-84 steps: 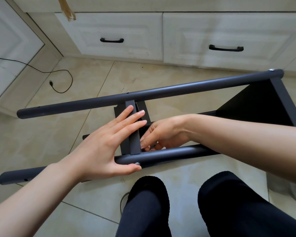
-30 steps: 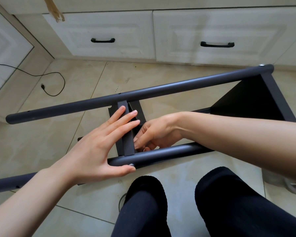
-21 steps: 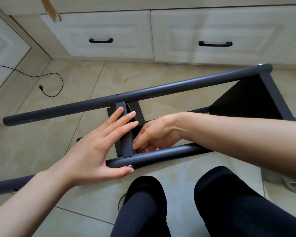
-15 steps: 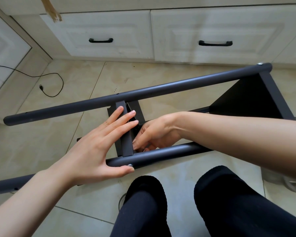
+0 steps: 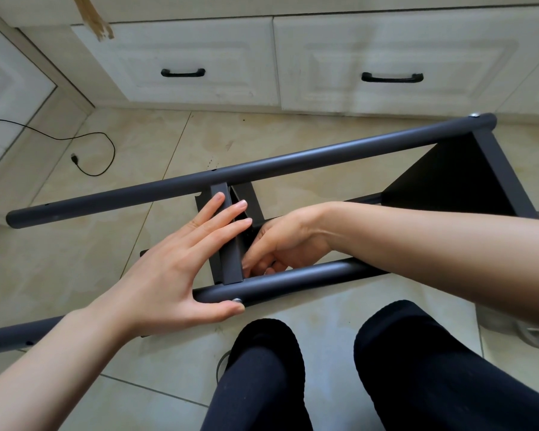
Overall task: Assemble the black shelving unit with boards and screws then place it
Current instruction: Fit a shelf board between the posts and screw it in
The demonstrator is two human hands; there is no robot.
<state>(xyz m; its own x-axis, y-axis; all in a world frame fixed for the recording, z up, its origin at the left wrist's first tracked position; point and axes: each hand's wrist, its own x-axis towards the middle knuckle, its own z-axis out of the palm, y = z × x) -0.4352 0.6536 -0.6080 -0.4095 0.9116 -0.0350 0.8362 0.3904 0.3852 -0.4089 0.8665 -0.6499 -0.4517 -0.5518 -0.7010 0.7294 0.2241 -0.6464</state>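
With the frame (image 5: 262, 164) lying on its side on the floor (image 5: 59, 250), the left hand (image 5: 175, 269) presses flat and wide on the board (image 5: 229, 259) to steady it, thumb by a screw (image 5: 237, 301), while the right hand (image 5: 280, 244) curls underneath, its hold hidden.

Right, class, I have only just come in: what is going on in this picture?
A person sits on the floor putting together a black shelving frame that lies on its side. The left hand lies flat against a middle board, thumb by a screw in the near pole. The right hand reaches between the poles with curled fingers; what it holds is hidden.
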